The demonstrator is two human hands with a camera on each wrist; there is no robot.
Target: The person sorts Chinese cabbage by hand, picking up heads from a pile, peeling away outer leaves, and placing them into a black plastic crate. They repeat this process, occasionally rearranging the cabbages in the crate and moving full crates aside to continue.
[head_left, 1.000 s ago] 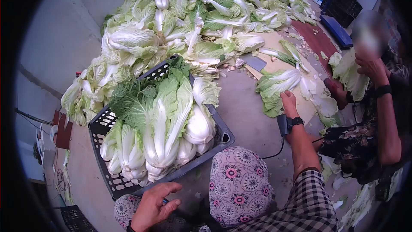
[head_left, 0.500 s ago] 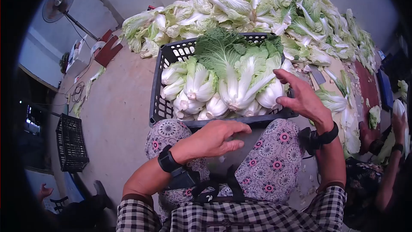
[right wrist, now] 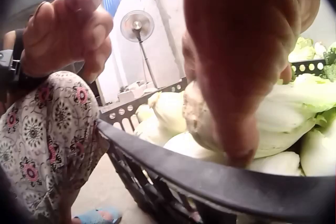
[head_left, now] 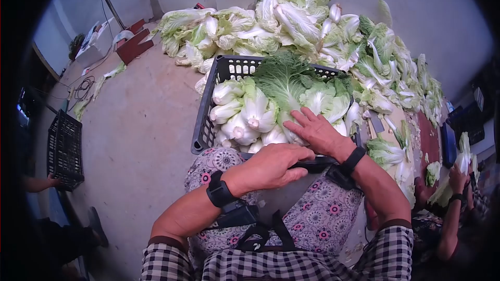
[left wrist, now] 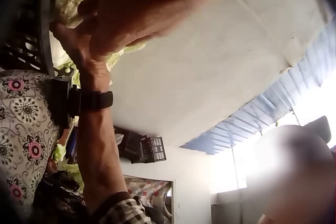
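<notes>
Between the person's knees and the pile, a black plastic crate (head_left: 204, 125) holds several napa cabbages (head_left: 240, 129), their white bases toward the person. The right hand (head_left: 319, 133) lies over a cabbage at the crate's right side, fingers spread and fairly straight. From the right wrist view, that hand (right wrist: 236, 66) covers part of a cabbage (right wrist: 286, 124) just inside the crate rim (right wrist: 210, 179). The left hand (head_left: 272, 166) hovers by the front rim, its fingers loosely bent and holding nothing. Wide green leaves (head_left: 284, 80) cover the back of the crate.
A heap of cabbages and loose leaves (head_left: 297, 21) lies along the wall behind the crate. To the right are a board with a cabbage (head_left: 386, 152), a flat blade (head_left: 376, 123) and another person's hand (head_left: 458, 179). Another black crate (head_left: 65, 151) stands at the left.
The head view has swung left. The right hand has come from beside the cabbage on the right-hand board to the crate's cabbages. The left hand has come to the crate's front rim.
</notes>
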